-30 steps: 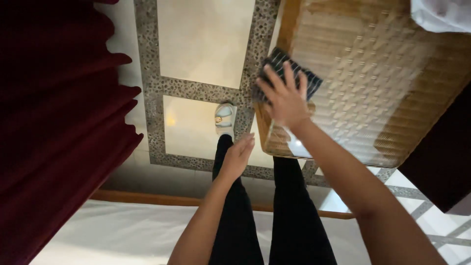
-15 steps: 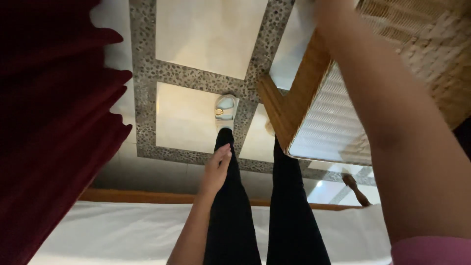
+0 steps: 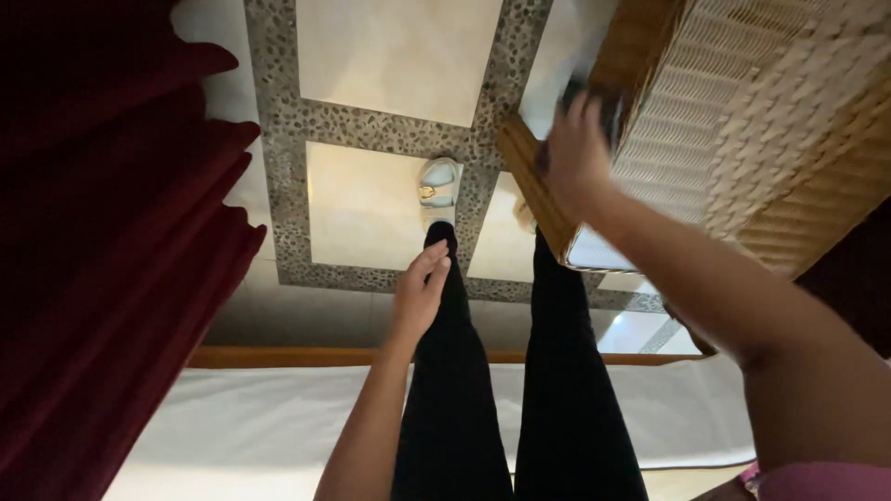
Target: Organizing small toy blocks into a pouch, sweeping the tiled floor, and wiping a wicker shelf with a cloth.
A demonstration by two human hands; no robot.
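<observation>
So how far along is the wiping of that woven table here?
In hand: the right hand presses a dark cloth on the near corner of the woven table, by its wooden edge. The left hand hangs free beside the leg. Done: cannot tell; no wiped area stands out. Left: apparently the rest of the top, which runs out of view.

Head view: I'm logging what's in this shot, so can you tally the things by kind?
Hands: 2, the left hand free, the right hand on a dark cloth
Cloths: 1
Woven tables: 1
Sandals in clear view: 1
Red curtains: 1
White beds: 1
Total: 7
</observation>
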